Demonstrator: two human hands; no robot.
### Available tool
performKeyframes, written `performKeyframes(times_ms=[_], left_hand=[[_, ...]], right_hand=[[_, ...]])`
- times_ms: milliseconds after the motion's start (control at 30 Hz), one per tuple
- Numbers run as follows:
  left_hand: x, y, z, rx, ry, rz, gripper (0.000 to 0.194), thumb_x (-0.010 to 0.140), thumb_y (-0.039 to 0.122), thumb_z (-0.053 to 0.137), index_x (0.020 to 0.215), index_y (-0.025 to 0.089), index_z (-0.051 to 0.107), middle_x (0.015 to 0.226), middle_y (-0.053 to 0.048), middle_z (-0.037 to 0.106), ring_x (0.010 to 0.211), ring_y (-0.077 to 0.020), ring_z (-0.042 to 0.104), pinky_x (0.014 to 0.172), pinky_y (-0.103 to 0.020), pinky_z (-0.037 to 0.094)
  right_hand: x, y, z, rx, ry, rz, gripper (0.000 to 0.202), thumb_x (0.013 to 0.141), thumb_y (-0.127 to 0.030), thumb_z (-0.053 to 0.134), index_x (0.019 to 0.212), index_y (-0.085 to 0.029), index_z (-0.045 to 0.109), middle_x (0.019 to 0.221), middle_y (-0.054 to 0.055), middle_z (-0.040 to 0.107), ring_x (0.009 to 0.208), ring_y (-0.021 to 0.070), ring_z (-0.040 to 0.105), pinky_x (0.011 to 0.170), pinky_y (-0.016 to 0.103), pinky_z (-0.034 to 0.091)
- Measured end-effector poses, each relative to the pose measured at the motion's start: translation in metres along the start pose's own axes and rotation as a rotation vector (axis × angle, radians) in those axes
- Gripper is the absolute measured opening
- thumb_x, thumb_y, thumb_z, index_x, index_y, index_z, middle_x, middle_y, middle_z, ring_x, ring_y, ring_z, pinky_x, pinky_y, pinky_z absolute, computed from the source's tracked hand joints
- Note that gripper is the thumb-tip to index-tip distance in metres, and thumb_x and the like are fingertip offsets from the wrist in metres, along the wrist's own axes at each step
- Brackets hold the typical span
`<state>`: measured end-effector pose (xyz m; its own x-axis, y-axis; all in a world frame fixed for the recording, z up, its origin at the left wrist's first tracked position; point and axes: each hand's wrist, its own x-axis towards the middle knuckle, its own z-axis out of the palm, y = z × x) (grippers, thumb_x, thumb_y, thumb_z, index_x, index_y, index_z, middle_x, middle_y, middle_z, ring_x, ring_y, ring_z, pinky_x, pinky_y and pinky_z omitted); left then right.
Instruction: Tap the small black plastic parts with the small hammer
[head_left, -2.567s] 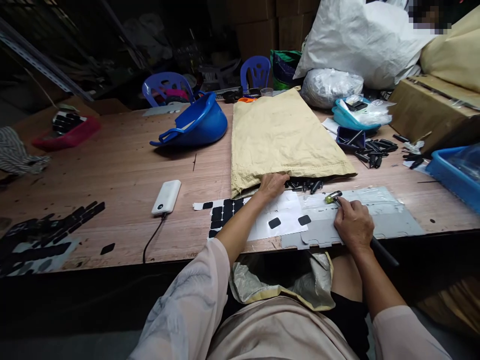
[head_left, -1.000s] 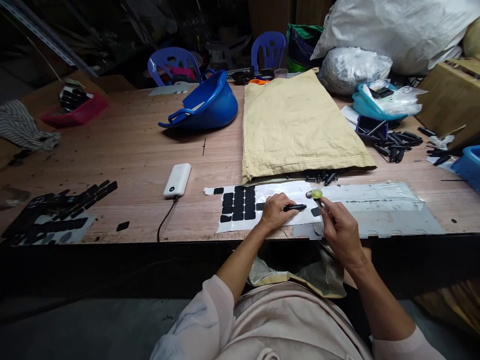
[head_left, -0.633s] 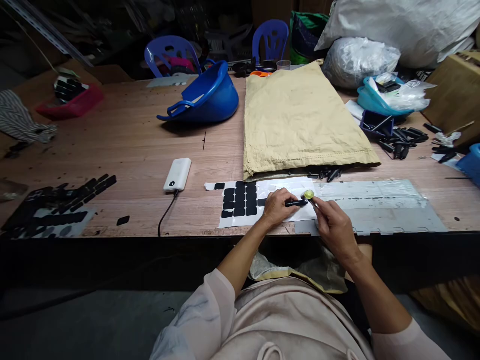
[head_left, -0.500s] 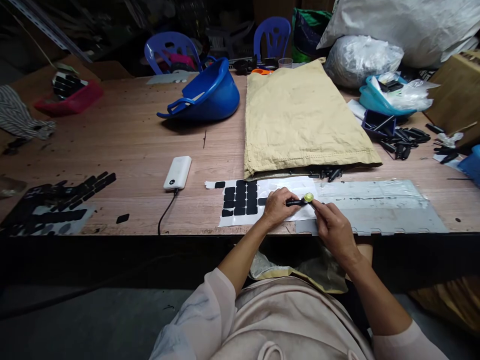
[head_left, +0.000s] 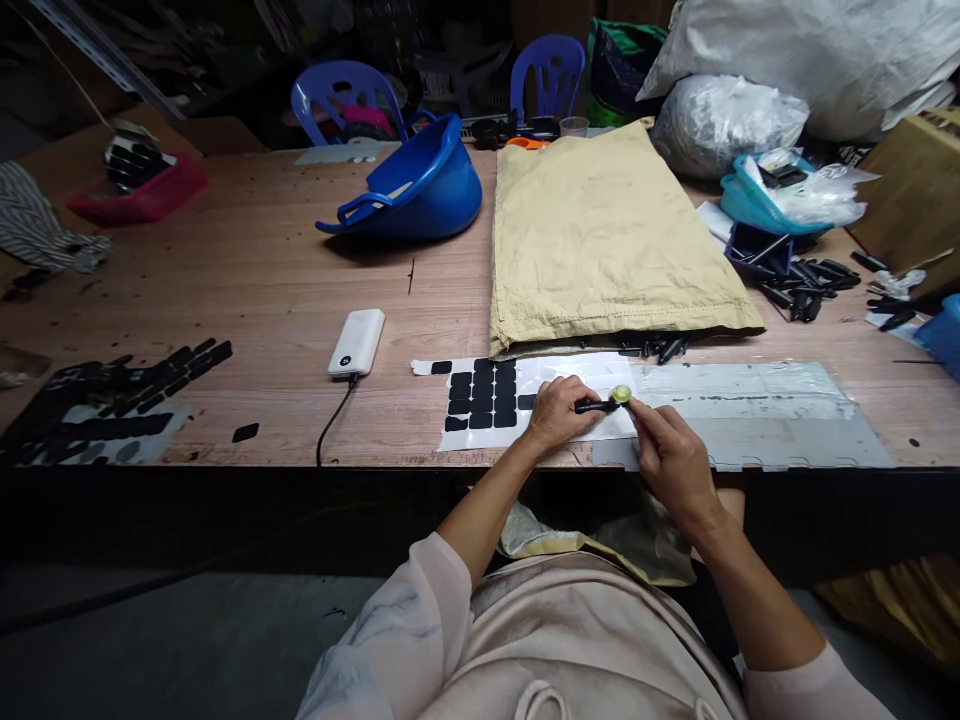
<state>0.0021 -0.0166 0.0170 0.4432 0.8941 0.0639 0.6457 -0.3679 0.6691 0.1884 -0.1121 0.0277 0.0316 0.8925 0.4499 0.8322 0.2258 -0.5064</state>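
Observation:
My left hand (head_left: 559,414) is closed on a slim black rod-shaped piece (head_left: 594,406), which points right over a white sheet (head_left: 574,370). My right hand (head_left: 669,455) has thumb and forefinger pinched close to the piece's right end. A small round yellow-green thing (head_left: 621,394) sits by those fingertips; its kind is unclear. Whatever my right fingers grip is too small or hidden to make out. Left of my left hand, rounded black stickers (head_left: 483,392) lie in columns on the white sheet.
A tan sack (head_left: 615,240) lies just beyond the sheet, with black pieces (head_left: 667,348) at its near edge. A clear plastic strip (head_left: 765,420) extends right. A white power bank (head_left: 357,342) with a cable, a blue basin (head_left: 435,185) and a heap of black pieces (head_left: 806,285) are also on the table.
The black piece and the round yellow-green thing have shifted very slightly right. Both hands keep nearly the same place and hold; the view has moved a little.

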Motion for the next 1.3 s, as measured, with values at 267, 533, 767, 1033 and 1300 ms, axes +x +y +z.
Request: performKeyframes(times_ms=[267, 533, 767, 1033, 1300], left_hand=[[0.000, 0.002, -0.001, -0.004, 0.022, -0.007, 0.015, 0.085, 0.027, 0.085, 0.100, 0.026, 0.084, 0.099, -0.003, 0.076, 0.102, -0.0242, 0.067, 0.094, -0.039, 0.047], [0.001, 0.000, -0.001, -0.004, -0.019, -0.024, 0.018, 0.085, 0.027, 0.085, 0.103, 0.026, 0.083, 0.101, -0.002, 0.075, 0.104, -0.0241, 0.066, 0.096, -0.038, 0.047], [0.002, -0.002, 0.001, -0.018, -0.016, -0.015, 0.014, 0.086, 0.030, 0.085, 0.099, 0.026, 0.082, 0.100, -0.002, 0.074, 0.102, -0.0230, 0.066, 0.095, -0.037, 0.047], [0.002, -0.002, 0.002, -0.017, -0.001, -0.005, 0.015, 0.086, 0.030, 0.085, 0.100, 0.027, 0.084, 0.098, -0.002, 0.073, 0.100, -0.0235, 0.066, 0.096, -0.038, 0.047], [0.002, -0.001, 0.002, -0.014, 0.014, -0.005, 0.016, 0.084, 0.030, 0.086, 0.099, 0.025, 0.084, 0.097, -0.004, 0.075, 0.100, -0.0242, 0.067, 0.095, -0.039, 0.048]], right_hand=[[0.010, -0.004, -0.014, 0.099, 0.079, 0.015, 0.036, 0.104, -0.026, 0.054, 0.135, -0.026, 0.074, 0.093, 0.005, 0.071, 0.083, 0.0178, 0.069, 0.078, 0.031, 0.055], [0.004, -0.020, -0.010, 0.167, 0.040, -0.055, 0.037, 0.104, -0.020, 0.054, 0.135, -0.026, 0.073, 0.094, 0.004, 0.073, 0.083, 0.0163, 0.069, 0.079, 0.028, 0.055], [-0.003, -0.017, 0.004, 0.117, 0.000, -0.045, 0.040, 0.105, -0.022, 0.050, 0.138, -0.027, 0.071, 0.096, 0.006, 0.071, 0.085, 0.0179, 0.068, 0.078, 0.030, 0.055], [0.000, -0.010, -0.002, 0.100, 0.043, -0.006, 0.037, 0.106, -0.027, 0.051, 0.136, -0.026, 0.072, 0.097, 0.006, 0.073, 0.087, 0.0184, 0.069, 0.083, 0.031, 0.056], [-0.004, -0.004, -0.003, 0.074, 0.023, 0.004, 0.037, 0.105, -0.026, 0.051, 0.134, -0.025, 0.074, 0.092, 0.004, 0.071, 0.081, 0.0175, 0.067, 0.077, 0.030, 0.053]])
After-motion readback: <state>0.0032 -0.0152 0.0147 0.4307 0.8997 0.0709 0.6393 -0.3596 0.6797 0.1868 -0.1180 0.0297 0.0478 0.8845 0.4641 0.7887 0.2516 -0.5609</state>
